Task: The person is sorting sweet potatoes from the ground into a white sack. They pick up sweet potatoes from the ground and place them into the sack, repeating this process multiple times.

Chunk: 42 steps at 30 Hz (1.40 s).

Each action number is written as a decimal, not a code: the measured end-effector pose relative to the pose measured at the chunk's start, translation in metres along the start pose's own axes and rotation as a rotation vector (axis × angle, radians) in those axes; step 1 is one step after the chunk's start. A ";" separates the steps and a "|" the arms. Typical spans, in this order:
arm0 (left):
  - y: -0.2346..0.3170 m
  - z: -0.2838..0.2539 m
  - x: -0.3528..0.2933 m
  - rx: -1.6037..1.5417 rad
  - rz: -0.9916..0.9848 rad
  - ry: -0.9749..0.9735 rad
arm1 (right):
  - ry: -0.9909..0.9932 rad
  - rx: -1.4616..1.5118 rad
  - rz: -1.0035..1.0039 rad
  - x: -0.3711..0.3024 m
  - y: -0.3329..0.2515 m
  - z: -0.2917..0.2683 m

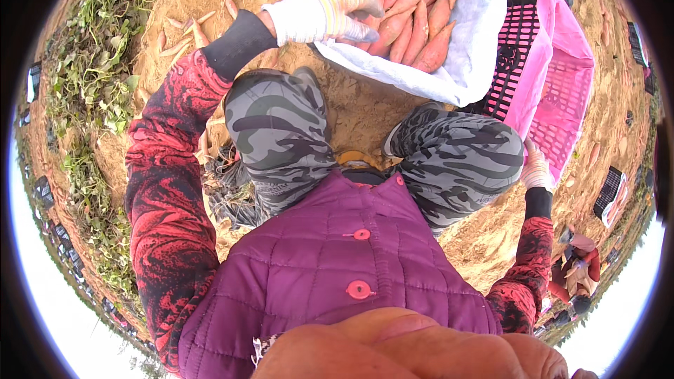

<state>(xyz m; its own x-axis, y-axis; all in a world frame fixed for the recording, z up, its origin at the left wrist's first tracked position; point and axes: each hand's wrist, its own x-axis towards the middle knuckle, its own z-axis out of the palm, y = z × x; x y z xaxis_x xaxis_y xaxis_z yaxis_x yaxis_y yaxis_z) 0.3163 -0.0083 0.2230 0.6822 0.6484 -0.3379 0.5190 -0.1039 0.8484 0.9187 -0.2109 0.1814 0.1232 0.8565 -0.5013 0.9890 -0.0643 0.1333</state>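
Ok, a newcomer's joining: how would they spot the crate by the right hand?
Start at the white-lined container heaped with reddish tubers. Immediately right, by the right hand, is a black openwork crate; its bright pink lining sets it apart.

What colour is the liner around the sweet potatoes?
The liner is bluish white; head view.

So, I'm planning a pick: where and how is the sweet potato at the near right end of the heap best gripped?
Likely best across the thick middle of the sweet potato, coming from above. Its upper side lies exposed at the edge of the heap and its ends look narrower, so the middle should hold steadiest. The white liner lies close by its near end, leaving less room there.
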 end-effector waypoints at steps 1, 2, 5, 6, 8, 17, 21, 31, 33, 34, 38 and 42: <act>0.017 0.015 0.017 0.153 -0.035 -0.084 | -0.015 -0.014 0.023 -0.002 -0.003 -0.012; 0.028 0.032 0.029 0.289 0.023 -0.148 | -0.083 -0.084 0.033 -0.004 -0.005 -0.023; 0.035 0.075 0.054 0.552 0.066 -0.283 | -0.318 -0.070 0.078 -0.004 -0.010 -0.038; 0.032 0.085 0.059 0.696 0.071 -0.315 | -0.273 -0.167 -0.054 -0.002 -0.010 -0.036; 0.024 0.101 0.063 0.737 0.107 -0.273 | -0.269 -0.247 -0.167 0.000 -0.006 -0.028; 0.028 0.095 0.063 0.664 0.039 -0.461 | -0.103 0.066 -0.380 -0.021 0.016 -0.004; 0.035 0.091 0.074 0.575 -0.015 -0.515 | -0.262 0.084 -0.353 -0.019 0.015 -0.013; 0.029 0.096 0.073 0.666 -0.049 -0.599 | -0.654 -0.052 -0.349 0.010 0.002 -0.041; 0.031 0.098 0.072 0.697 -0.087 -0.616 | -0.657 -0.072 -0.317 0.012 -0.003 -0.048; 0.031 0.099 0.073 0.701 -0.075 -0.592 | -0.632 -0.077 -0.305 0.011 -0.006 -0.052; 0.036 0.101 0.077 0.808 -0.105 -0.642 | -0.476 -0.086 -0.111 0.002 -0.021 -0.061; 0.045 0.108 0.078 0.930 -0.182 -0.599 | -0.436 -0.036 0.047 -0.007 -0.025 -0.057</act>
<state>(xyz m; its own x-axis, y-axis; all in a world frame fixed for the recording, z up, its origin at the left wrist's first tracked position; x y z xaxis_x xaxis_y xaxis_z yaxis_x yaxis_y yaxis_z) 0.4490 -0.0436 0.1910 0.5643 0.2701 -0.7802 0.6483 -0.7300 0.2162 0.8888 -0.1866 0.2302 0.1984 0.5562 -0.8070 0.9790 -0.0730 0.1904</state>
